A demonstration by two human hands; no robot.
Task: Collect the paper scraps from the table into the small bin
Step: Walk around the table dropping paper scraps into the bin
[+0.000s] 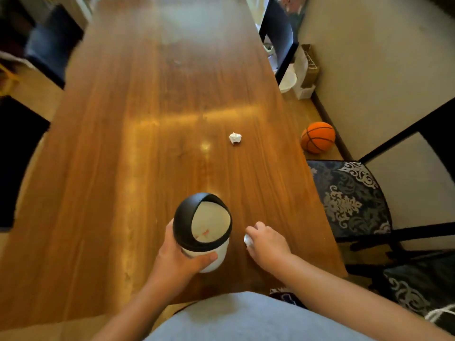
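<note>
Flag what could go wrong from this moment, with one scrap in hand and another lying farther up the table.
1. The bin is gripped low by the left hand; pushing on its swing lid could tip it.
2. The right hand pinches its scrap at the fingertips, so it may drop beside the opening.
3. The far scrap could be nudged toward the table edge.

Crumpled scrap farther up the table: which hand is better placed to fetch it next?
Probably the right hand, once it drops the scrap it holds. The far scrap lies on its side of the table, while the left hand grips the small bin.
</note>
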